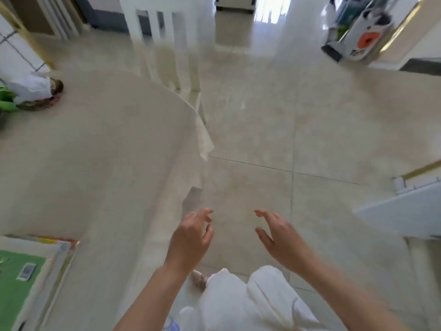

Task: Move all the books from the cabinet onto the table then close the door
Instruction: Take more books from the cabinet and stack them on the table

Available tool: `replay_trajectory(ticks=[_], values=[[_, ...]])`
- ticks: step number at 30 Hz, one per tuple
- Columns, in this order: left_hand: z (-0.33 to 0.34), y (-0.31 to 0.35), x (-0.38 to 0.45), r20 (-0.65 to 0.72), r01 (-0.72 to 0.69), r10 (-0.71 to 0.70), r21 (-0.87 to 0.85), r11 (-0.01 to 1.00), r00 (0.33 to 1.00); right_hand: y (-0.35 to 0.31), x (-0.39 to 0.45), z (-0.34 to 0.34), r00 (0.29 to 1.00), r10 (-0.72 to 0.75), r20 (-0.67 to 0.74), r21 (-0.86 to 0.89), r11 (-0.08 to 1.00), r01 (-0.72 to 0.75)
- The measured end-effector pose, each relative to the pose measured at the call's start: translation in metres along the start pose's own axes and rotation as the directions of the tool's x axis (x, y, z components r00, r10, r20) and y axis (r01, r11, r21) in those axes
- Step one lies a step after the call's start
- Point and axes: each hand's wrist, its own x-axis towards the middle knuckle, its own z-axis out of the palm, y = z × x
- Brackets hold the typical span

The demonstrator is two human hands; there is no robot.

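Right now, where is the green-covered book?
In the head view, the green-covered book lies at the lower left on the table, atop a stack, left of the empty left hand.

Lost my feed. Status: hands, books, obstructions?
Left hand and right hand open, empty, over floor. Book stack on table corner. Cabinet not in view. Nothing between hands.

Left hand [191, 237] and right hand [280, 237] held forward, fingers loosely spread, holding nothing

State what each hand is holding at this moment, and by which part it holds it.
Nothing is held. The left hand and the right hand are both empty, fingers loosely spread above the floor.
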Motion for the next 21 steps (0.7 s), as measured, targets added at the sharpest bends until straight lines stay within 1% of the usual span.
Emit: replay_trajectory(ticks=[3,5,9,12,15,19,21], values=[[0.045,0.056,0.02,0.103,-0.084,0.09,-0.06,0.995,0.991,0.061,-0.041,-0.029,0.985,0.149,-0.086,0.048,0.988,-0.146],[0.08,0.097,0.03,0.158,-0.16,0.17,-0.074,0.984,0.973,0.104,-0.073,-0.047,0.97,0.215,-0.11,0.072,0.975,-0.208],[0.144,0.18,0.038,0.251,-0.212,0.237,-0.126,0.969,0.938,0.175,-0.13,-0.081,0.931,0.336,-0.144,0.143,0.938,-0.316],[0.199,0.244,0.041,0.341,-0.247,0.289,-0.162,0.956,0.895,0.226,-0.172,-0.105,0.889,0.418,-0.186,0.185,0.904,-0.386],[0.246,0.298,0.039,0.419,-0.291,0.354,-0.209,0.934,0.836,0.267,-0.209,-0.126,0.824,0.514,-0.24,0.235,0.854,-0.464],[0.299,0.361,0.041,0.504,-0.365,0.456,-0.273,0.89,0.734,0.311,-0.247,-0.151,0.701,0.645,-0.305,0.328,0.762,-0.558],[0.328,0.387,0.047,0.545,-0.422,0.518,-0.303,0.855,0.659,0.334,-0.262,-0.163,0.638,0.697,-0.327,0.369,0.716,-0.593]])
